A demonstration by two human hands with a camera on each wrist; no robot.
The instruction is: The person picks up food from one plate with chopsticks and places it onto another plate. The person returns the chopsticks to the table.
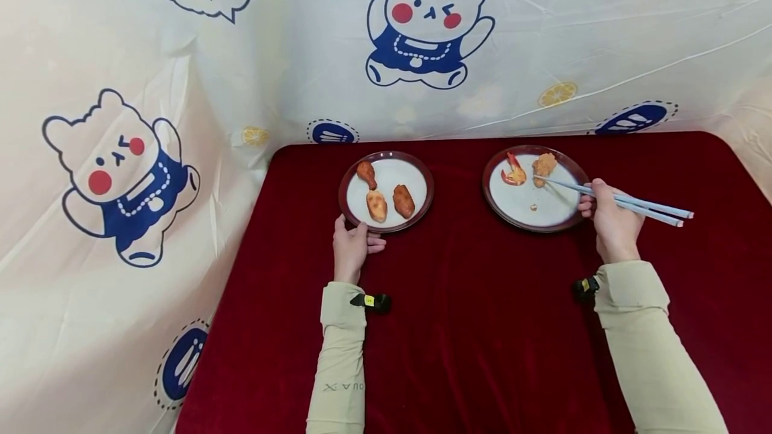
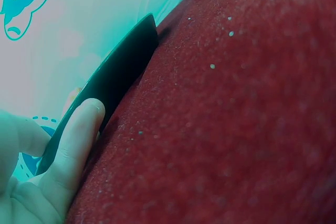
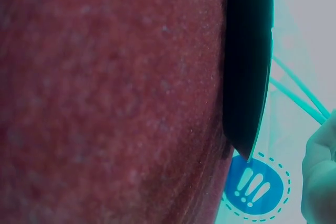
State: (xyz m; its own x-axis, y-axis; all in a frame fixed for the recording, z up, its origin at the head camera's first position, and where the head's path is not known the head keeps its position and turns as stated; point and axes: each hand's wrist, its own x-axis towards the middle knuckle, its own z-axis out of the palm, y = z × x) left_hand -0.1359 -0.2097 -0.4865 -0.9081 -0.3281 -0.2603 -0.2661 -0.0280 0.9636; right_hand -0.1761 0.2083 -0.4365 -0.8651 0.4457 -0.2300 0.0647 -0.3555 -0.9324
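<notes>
The left hand (image 1: 350, 252) touches the left plate (image 1: 395, 171) at seven o'clock; whether its fingers pinch, I cannot tell. Fried chicken (image 1: 545, 164), the right plate's (image 1: 511, 205) one o'clock, could slip from slim chopsticks (image 1: 654, 205) clamped in the right hand (image 1: 616, 226).

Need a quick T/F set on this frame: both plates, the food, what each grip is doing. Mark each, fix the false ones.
1. The right grip holds the chopsticks. True.
2. The left plate carries five pieces of food. False: the left plate carries three, a drumstick and two oblong browned pieces.
3. The chopstick tips are at the fried piece on the right plate. True.
4. The left grip holds a spoon. False: the left grip touches the left plate's edge.
5. The red-and-yellow piece lies on the right plate. True.
</notes>
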